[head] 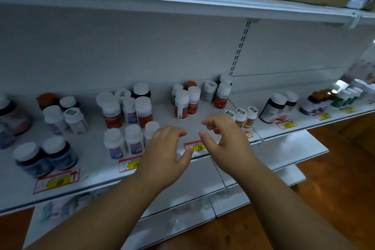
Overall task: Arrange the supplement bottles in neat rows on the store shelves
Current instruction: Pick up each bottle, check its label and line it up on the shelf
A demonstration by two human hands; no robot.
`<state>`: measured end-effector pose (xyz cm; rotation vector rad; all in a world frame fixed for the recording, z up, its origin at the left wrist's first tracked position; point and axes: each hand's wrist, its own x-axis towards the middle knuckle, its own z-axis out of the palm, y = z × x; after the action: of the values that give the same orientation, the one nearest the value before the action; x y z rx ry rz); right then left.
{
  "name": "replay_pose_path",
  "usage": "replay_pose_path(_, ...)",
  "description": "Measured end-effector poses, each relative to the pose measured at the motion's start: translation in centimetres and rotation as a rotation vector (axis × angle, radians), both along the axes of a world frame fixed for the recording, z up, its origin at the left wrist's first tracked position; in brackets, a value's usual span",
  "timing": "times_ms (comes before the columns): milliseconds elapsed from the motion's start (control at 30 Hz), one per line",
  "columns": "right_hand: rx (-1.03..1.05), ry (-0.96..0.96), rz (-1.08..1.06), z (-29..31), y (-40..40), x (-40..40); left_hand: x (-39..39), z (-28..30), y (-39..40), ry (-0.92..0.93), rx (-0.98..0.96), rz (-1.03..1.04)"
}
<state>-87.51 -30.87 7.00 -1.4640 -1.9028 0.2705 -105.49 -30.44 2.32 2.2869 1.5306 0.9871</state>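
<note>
Head view: both hands, left hand and right hand, hover loosely spread and holding nothing over the shelf front. The supplement bottles stand in ragged clusters behind them. I'd say a careless sweep could topple the small bottles beside the right hand.

Both bare forearms reach forward from the near edge, side by side. The left hand and the right hand are near each other, palms down, with fingers loosely curled and thumbs pointing inward. Neither hand holds anything.
</note>
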Motion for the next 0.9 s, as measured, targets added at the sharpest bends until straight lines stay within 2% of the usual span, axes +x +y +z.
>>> replay_pose_path(200,-0.047,-0.038,-0.099,0.9,6.1,6.0,5.6,0.4,7.0,-0.036,-0.046,-0.018)
replay_pose_path(333,-0.006,-0.122,-0.079,1.8,11.6,9.9,8.4,-0.4,9.7,-0.045,-0.093,-0.040)
replay_pose_path(500,-0.233,-0.265,0.005,1.2,20.3,13.1,11.3,-1.4,12.3,-0.088,-0.190,0.076)
replay_pose_path(600,-0.311,-0.398,0.135,0.3,23.4,13.5,12.6,-2.1,12.2,-0.096,-0.202,0.155)
replay_pose_path(700,-0.269,-0.492,0.201,-0.8,25.3,13.6,13.2,-2.9,11.5,-0.105,-0.204,0.254)
replay_pose_path(833,-0.227,-0.540,0.251,-1.6,26.2,13.4,12.8,-4.2,8.4,-0.129,-0.129,0.412)
replay_pose_path(900,-0.225,-0.526,0.282,-1.5,26.1,13.4,12.4,-4.6,6.9,-0.119,-0.160,0.466)
